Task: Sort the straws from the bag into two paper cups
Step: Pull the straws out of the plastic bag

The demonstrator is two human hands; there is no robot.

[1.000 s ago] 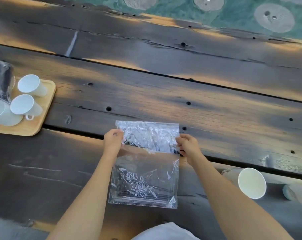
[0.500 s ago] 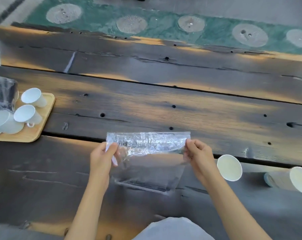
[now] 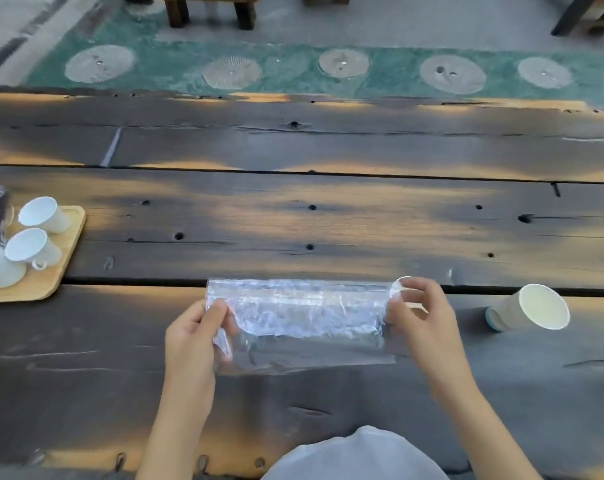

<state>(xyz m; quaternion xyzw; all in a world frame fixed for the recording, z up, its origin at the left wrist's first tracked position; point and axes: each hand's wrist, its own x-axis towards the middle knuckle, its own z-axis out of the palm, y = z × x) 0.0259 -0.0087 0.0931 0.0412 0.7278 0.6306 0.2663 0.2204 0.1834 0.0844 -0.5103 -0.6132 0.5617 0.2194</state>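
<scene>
The worktop (image 3: 328,216) is one long run of dark, knotted planks, and nearly everything on it is light stuff.

The bag (image 3: 293,313) is the largest task item: one clear, crinkled plastic bag, held just above the near plank, between the hands and in front of the person. It looks thin, soft and slippery, with no stiffness of its own, so it should sag wherever it is not pinched. The sensible hold is at its two upper corners or along the mouth, which is where the hands are. The left hand (image 3: 193,337) has a closed grip on the left edge, thumb over fingers with film pinched between. The right hand (image 3: 421,320) pinches the right edge the same way.

Cups: two paper cups show. One cup (image 3: 532,308) stands tilted near the right hand, mouth toward the camera; a second cup (image 3: 406,291) is mostly hidden behind the right fingers, only its rim showing. Paper walls will dent easily and tip at a nudge, so handle them gently by the side.

A tray (image 3: 65,258) at far left carries three small white mugs (image 3: 34,244) as far as I can count, with another clear bag beside it.

Straws: I cannot make out or count any through the glare on the film; they would likely be light and prone to roll.
</scene>
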